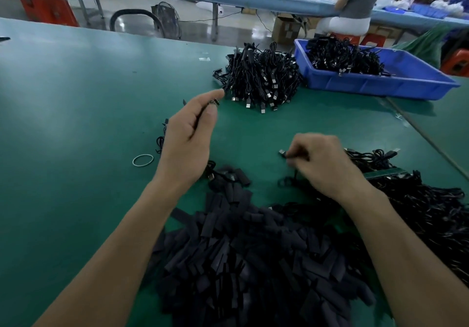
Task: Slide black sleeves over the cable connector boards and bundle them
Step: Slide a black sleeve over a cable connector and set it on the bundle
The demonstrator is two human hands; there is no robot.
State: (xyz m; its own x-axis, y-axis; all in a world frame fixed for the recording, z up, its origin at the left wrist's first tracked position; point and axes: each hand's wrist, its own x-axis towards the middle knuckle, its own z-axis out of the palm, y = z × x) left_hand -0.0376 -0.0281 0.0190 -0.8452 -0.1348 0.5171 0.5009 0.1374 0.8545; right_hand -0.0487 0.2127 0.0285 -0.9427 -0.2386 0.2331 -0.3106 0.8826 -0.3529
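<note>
Where the green table (pixel 76 98) stretches off to the left, a pale rubber band (pixel 143 160) lies flat on it, near the left wrist.

Left hand (pixel 187 133): raised above the table. Grip is a closed pinch, thumb against forefinger, on a thin black lead (pixel 212 102). What sits at the lead's tip is too small to tell.

Between the two forearms, near edge: large heap of black sleeves (pixel 253 263), loose and overlapping.

Centre, farther back: pile of bundled cables (pixel 261 80), many metal plugs pointing toward the camera.

Right hand (pixel 322 161): low over the table, knuckles up, fingers curled. Grip is closed on a black cable (pixel 288 156), whose plug (pixel 281 152) sticks out left of the fingertips. Hand is blurred.

Right of that hand: tangle of loose cables (pixel 431 212) running to the table edge.

Back right: blue bin (pixel 380 85), just beside the bundled pile, holding more cables (pixel 342 57).
</note>
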